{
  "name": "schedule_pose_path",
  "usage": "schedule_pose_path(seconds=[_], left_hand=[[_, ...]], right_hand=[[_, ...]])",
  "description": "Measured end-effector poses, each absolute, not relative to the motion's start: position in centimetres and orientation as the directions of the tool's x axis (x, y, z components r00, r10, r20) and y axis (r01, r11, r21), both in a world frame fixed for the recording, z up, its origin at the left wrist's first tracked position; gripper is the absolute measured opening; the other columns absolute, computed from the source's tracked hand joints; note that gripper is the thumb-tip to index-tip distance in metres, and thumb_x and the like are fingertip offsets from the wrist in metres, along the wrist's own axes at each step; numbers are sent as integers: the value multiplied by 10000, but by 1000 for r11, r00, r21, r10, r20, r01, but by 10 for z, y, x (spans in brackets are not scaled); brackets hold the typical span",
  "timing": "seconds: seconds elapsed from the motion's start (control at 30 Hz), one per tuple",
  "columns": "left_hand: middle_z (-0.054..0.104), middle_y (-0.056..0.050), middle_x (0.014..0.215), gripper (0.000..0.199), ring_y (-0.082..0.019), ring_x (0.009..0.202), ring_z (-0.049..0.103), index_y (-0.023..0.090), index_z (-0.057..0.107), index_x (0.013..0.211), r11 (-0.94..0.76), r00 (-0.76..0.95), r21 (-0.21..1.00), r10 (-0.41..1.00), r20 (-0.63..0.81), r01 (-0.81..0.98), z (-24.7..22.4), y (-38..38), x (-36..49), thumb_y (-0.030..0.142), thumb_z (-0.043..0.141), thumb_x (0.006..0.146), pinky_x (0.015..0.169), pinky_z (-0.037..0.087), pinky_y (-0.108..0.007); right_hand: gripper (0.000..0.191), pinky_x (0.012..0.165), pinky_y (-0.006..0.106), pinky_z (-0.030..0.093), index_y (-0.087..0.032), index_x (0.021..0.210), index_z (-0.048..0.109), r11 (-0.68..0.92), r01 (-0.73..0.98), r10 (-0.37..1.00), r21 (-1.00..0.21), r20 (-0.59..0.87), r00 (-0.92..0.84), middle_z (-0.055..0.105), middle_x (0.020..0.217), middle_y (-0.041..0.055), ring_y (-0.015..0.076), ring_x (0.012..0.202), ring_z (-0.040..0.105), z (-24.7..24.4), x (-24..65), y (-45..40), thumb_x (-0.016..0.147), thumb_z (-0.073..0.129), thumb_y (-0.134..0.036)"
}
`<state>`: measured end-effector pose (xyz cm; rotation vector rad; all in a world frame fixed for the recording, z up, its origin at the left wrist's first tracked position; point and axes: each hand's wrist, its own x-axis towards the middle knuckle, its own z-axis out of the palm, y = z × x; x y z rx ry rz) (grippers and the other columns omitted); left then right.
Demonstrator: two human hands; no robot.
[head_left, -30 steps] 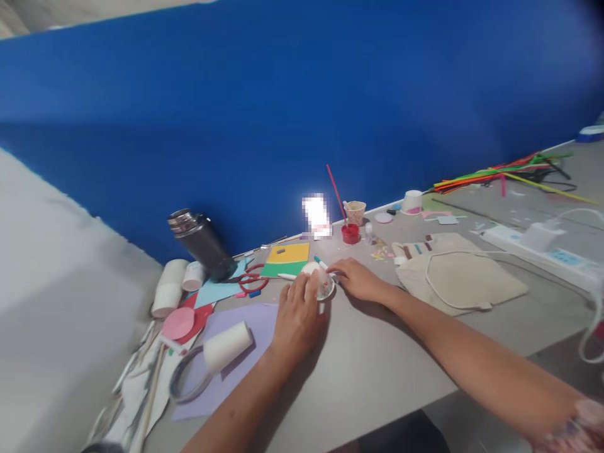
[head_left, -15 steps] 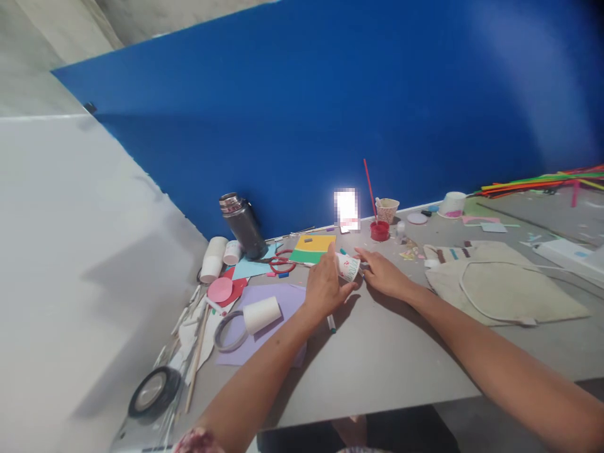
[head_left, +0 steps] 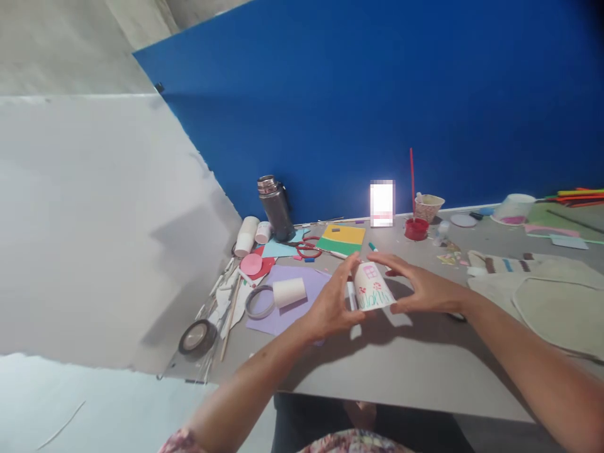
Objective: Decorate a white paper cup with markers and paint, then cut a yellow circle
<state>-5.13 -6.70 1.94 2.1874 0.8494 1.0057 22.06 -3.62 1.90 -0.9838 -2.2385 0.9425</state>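
A white paper cup [head_left: 372, 288] stands mouth down in the air just above the table, tilted slightly. It carries a pink window, red flowers and green grass drawn on its side. My left hand [head_left: 334, 299] grips its left side, fingers near the narrow top and thumb by the rim. On the opposite side, my right hand [head_left: 422, 286] curves around with fingertips near the top and the thumb at the lower rim. Next to my left fingers lies a white marker [head_left: 352, 296]. A teal-ended marker [head_left: 374, 247] rests behind the cup, partly hidden by my right fingers.
Left are a plain paper cup [head_left: 289, 292] on purple paper [head_left: 267, 323], grey tape rolls, red-handled scissors [head_left: 309, 246] and a dark flask [head_left: 277, 214]. Toward the back are a glowing phone-like screen [head_left: 382, 204] and a red pot [head_left: 416, 229]. A cloth bag [head_left: 561, 314] lies right.
The cup has gone from lying tilted sideways to nearly upright, mouth down, its drawings facing me. My right hand has moved around its right side. The camera view has swung left.
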Motion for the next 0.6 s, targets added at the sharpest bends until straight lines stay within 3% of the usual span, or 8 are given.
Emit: schedule_pose_path(seconds=[0.1,0.23,0.33,0.4,0.5,0.53,0.6], left_hand=[[394,-166,1674,1163,-384,1527,447,343,219,1663,-555,474,769,795,378,318,19,-88,-55,206,918,743,1230,440,-607],[453,-170,1603,1087,-387,1469,503,315,339,1611,-447,466,863,831,304,236,21,-118,-57,219,944,713,1146,544,-562],[510,-150,1533,988,-363,1434,531,319,403,1560,-481,475,846,815,333,231,19,-142,-67,131,878,715,1129,559,-542],[490,-153,1563,1013,-367,1465,507,334,368,1577,-524,485,804,801,352,283,15,-156,-80,129,870,721,1184,510,-571],[542,-145,1516,1034,-364,1405,570,351,338,1586,-525,494,783,805,329,333,9,-169,-102,165,884,727,1151,546,-549],[571,-140,1471,1007,-354,1348,613,349,342,1576,-511,473,786,819,323,348,8,-171,-109,169,870,737,1108,579,-528],[599,-132,1408,947,-337,1261,661,338,360,1554,-492,430,788,843,324,371,8,-171,-119,179,842,755,1048,612,-505]], right_hand=[[977,1205,536,491,-373,1658,388,532,424,755,-733,183,-629,332,1754,81,391,1590,363,24,216,-47,804,856,-454],[1088,1160,549,537,-398,1664,366,569,475,736,-671,157,-659,382,1728,101,419,1489,512,37,219,-70,734,926,-465],[1124,1118,513,574,-429,1650,386,615,530,715,-583,128,-688,473,1679,89,415,1445,565,42,224,-90,691,969,-476],[947,1035,466,613,-436,1592,482,620,566,721,-544,110,-685,631,1546,70,373,1326,670,38,224,-97,758,929,-442],[246,783,405,610,-362,1194,775,604,644,756,-469,82,-650,836,1043,45,283,914,790,23,214,-92,958,710,-342],[166,716,393,577,-323,1005,801,619,666,754,-416,76,-652,824,890,45,269,809,772,18,207,-87,997,636,-317],[228,683,381,526,-275,892,780,663,678,736,-317,113,-667,803,847,71,268,783,745,7,190,-77,1005,585,-246]])
